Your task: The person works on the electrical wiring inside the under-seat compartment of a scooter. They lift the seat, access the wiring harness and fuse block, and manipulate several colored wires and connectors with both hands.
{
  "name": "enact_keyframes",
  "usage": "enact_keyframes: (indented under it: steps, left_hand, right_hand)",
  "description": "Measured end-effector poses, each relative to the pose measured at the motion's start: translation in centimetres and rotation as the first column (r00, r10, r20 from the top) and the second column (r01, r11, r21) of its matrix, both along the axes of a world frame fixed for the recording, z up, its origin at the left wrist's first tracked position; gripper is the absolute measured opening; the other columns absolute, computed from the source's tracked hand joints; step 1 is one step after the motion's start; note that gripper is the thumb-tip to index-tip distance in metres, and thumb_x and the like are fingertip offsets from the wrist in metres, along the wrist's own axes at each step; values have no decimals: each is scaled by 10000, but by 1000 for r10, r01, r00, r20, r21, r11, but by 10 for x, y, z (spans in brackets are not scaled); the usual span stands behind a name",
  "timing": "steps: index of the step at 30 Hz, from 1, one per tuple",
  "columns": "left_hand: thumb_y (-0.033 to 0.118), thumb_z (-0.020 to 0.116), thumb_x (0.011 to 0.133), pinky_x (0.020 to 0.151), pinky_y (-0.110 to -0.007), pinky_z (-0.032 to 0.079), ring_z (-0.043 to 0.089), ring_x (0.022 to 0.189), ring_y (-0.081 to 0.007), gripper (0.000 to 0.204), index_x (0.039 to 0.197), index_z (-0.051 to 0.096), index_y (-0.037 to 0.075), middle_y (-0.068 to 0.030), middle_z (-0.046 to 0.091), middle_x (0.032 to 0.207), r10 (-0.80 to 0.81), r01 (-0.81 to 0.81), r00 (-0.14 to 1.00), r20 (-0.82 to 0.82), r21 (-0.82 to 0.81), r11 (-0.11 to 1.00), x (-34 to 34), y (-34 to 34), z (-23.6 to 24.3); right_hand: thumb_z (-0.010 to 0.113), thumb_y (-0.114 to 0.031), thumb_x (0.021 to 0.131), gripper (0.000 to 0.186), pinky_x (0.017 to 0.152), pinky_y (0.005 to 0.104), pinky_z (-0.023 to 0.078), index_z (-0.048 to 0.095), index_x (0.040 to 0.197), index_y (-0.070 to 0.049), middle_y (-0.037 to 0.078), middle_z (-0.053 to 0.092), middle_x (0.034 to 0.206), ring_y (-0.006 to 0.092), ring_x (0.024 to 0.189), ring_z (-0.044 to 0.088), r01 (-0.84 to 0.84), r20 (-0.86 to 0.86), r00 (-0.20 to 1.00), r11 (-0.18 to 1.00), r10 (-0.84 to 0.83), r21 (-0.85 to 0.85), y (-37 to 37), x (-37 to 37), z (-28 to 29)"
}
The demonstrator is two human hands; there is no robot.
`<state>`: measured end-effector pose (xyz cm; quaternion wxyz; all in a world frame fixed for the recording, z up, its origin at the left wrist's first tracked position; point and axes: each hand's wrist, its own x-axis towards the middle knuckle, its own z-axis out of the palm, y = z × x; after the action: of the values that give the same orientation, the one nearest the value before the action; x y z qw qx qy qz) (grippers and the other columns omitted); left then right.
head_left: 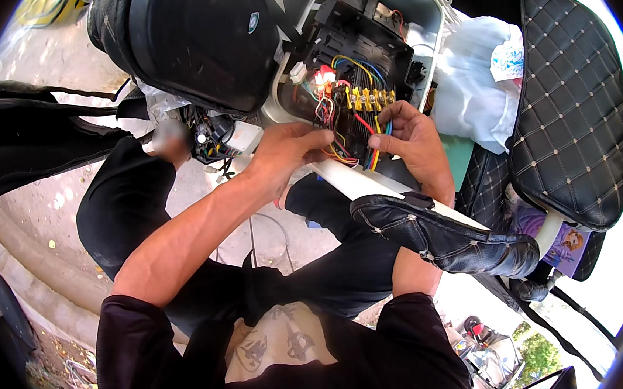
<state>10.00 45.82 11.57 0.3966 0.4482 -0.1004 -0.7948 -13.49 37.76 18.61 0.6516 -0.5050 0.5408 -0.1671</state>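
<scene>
From my remote view, the left hand (294, 145) is near the middle of the frame, thumb and fingers pinched together on a bundle of thin coloured wires (325, 112). The right hand (414, 145), just right of it, has its thumb and forefinger curled at the thicker cables (362, 122), red, yellow and blue; I cannot tell whether they grip them or only touch.

Those cables run down from a yellow terminal block (370, 99) in the upper middle of the frame, between and just above the two hands. Around it I see an open pale compartment (423, 18) with black plastic inside. A white connector (298, 72) is at its left side, near the thin wires.

Left of the left hand I have a loose tangle of dark wiring (210, 135), with a white box (245, 137) beside it. A black padded seat (202, 41) fills the upper left; a white plastic bag (472, 77) and a quilted black backrest (571, 112) take the right.
</scene>
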Motion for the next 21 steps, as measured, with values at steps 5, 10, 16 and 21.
enact_keyframes:
  steps: [5, 10, 16, 21]
  left_hand:
    - [141, 747, 952, 913, -306, 547, 707, 951, -181, 296, 1113, 715, -104, -144, 751, 1018, -56, 60, 996, 70, -53, 997, 0, 0, -5]
    - [136, 748, 951, 906, -303, 548, 702, 951, -175, 308, 1152, 707, -94, -128, 744, 1047, -63, 68, 995, 71, -64, 996, 0, -1, -4]
    - [203, 752, 950, 844, -299, 496, 641, 911, -149, 330, 1169, 730, -44, -72, 751, 1029, -74, 88, 975, 208, -60, 994, 2, -2, 4]
    - [226, 776, 940, 829, -308, 488, 628, 904, -128, 342, 1176, 740, -18, -56, 756, 1030, -53, 69, 981, 187, -83, 994, 6, -5, 5]
  right_hand:
    - [869, -21, 815, 416, 694, 213, 509, 595, 1128, -13, 21, 672, 937, 71, 807, 643, 3, 17, 1000, 1000, -2, -4, 0, 0, -2]
    - [874, -35, 817, 422, 693, 212, 517, 593, 1132, -12, 29, 675, 937, 71, 808, 650, -11, -6, 1000, 1000, 11, -15, -1, -3, -5]
    - [877, -37, 812, 432, 679, 222, 526, 591, 1136, -17, 26, 676, 952, 75, 806, 657, 25, -3, 1000, 999, -25, 40, 0, 1, 1]
    - [873, -21, 809, 428, 707, 217, 522, 592, 1133, -22, 22, 676, 965, 77, 825, 657, 27, -4, 1000, 999, -27, 17, 1, 1, 1]
